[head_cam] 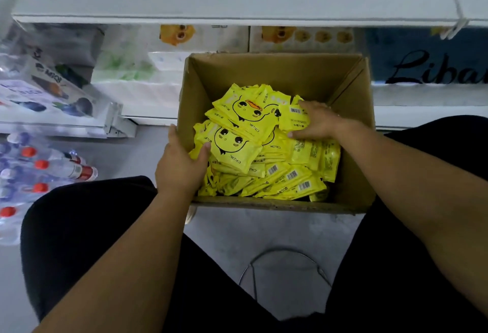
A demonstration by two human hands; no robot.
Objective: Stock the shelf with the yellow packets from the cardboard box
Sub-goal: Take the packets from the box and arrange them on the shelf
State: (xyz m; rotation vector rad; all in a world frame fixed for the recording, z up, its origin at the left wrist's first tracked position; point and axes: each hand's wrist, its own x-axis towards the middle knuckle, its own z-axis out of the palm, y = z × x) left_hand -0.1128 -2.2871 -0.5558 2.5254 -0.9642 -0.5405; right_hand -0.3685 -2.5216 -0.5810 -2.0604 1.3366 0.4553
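An open cardboard box [277,71] stands on the floor between my knees, against the shelving. It holds a loose heap of several yellow packets [237,150] printed with a duck face; some lie barcode side up. My left hand [179,166] grips the box's left wall, thumb inside against a packet and fingers outside. Reaching in from the right, my right hand [319,121] lies on the heap, its fingers and thumb curled round a yellow packet [290,118] that shows its barcode. A white shelf board [237,2] runs across the top of the view.
Tissue packs with duck prints [206,36] and a blue pack [422,57] fill the lower shelf behind the box. At the left are wrapped goods [47,89] and red-capped water bottles [39,166] on the floor. A metal stool ring [284,253] sits below me.
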